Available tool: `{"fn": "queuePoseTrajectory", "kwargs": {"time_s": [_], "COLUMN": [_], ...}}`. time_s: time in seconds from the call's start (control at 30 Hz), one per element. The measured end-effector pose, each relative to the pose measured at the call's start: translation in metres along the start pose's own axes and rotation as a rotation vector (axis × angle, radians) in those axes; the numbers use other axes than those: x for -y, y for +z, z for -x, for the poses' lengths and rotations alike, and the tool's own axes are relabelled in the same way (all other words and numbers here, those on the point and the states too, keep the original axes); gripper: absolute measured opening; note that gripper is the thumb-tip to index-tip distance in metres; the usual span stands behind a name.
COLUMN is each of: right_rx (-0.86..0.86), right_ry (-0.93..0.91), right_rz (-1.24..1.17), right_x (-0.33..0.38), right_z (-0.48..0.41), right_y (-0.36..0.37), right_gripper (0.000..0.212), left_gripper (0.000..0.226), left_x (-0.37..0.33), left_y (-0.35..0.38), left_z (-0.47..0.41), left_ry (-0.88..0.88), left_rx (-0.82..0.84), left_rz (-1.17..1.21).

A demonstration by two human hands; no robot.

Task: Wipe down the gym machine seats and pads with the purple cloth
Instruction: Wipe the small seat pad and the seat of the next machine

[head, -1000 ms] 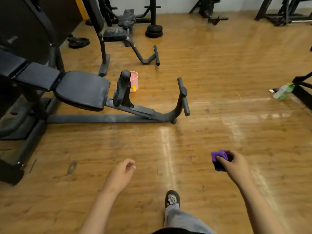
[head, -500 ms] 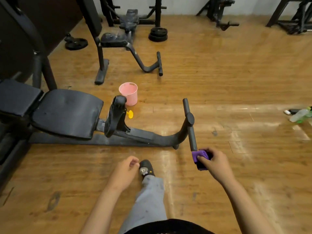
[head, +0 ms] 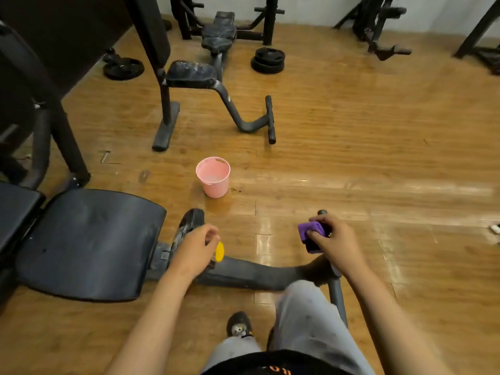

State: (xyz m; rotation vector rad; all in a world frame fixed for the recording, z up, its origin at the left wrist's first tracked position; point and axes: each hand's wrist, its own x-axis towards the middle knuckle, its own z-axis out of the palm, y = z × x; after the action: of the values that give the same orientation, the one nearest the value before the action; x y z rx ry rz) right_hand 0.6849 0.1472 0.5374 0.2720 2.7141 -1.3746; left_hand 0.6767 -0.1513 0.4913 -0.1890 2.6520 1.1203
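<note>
Past bench seat (head: 86, 244), pink bucket (head: 213, 177), weight plates (head: 267, 60)

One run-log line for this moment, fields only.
right hand: grips purple cloth | left hand: loosely curled, empty | seat pad: untouched | pink bucket: on floor

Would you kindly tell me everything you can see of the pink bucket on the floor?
The pink bucket is small, round, tapering toward its base, plastic by its look, with a slot cut near the far rim. It stands upright, open-topped, on the wooden floor, between the near bench's seat pad and the farther bench. Whether it holds water I cannot tell. Only the floor touches it.
</note>
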Motion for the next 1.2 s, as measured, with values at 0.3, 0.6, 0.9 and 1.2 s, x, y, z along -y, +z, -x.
{"fn": "queuePoseTrajectory", "kwargs": {"time_s": [0.3, 0.6, 0.9, 1.2], "right_rx": [0.263, 0.647, 0.983, 1.379], "right_ry": [-0.078, -0.316, -0.475, -0.596], "right_rz": [-0.074, 0.108, 0.173, 0.277], "right_x": [0.057, 0.086, 0.123, 0.088], "right_z": [-0.116, -0.284, -0.419, -0.371], "right_y": [0.045, 0.109, 0.138, 0.210], "right_gripper": [0.020, 0.016, 0.017, 0.020], "left_gripper": [0.012, 0.012, 0.026, 0.034], "left_x": [0.035, 0.032, -0.040, -0.049], "left_y": [0.003, 0.010, 0.081, 0.103], "left_z": [-0.018, -0.094, -0.144, -0.143], "left_ry": [-0.207, -0.464, -0.826, -1.028], "left_rx": [-0.120, -0.659, -1.050, -1.090], "left_rz": [0.109, 0.190, 0.111, 0.118]}}
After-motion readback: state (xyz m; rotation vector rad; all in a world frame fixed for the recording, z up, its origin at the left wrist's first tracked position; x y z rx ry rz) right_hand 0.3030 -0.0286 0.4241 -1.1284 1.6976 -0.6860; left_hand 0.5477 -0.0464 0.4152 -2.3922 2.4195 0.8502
